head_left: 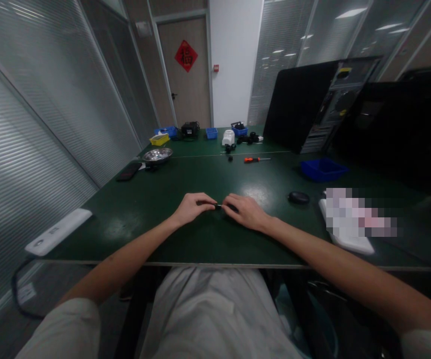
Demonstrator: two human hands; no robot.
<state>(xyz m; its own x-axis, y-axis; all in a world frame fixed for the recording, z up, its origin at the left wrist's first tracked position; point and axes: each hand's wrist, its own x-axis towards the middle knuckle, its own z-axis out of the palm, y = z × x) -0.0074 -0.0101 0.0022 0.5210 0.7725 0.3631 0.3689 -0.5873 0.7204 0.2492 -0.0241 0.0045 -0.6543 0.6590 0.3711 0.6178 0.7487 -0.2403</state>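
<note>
Above the green table (200,244), my left hand (192,208) pinches a small black piece (217,206) between thumb and fingertips. My right hand (246,211) is at the other side of the same piece, its thumb and fingers closed near a small bright tip. The piece is too small to make out in detail, and whether my right fingers grip it or something tiny beside it is hidden. Beyond the hands lie an orange and black screwdriver (253,160) and a small black round part (230,158).
A black mouse (298,198), a blue tray (323,170) and a white pad (353,242) are on the right. A white power strip (59,232), a phone (129,171) and a metal bowl (157,155) are left. A computer case (301,102) stands at the back right.
</note>
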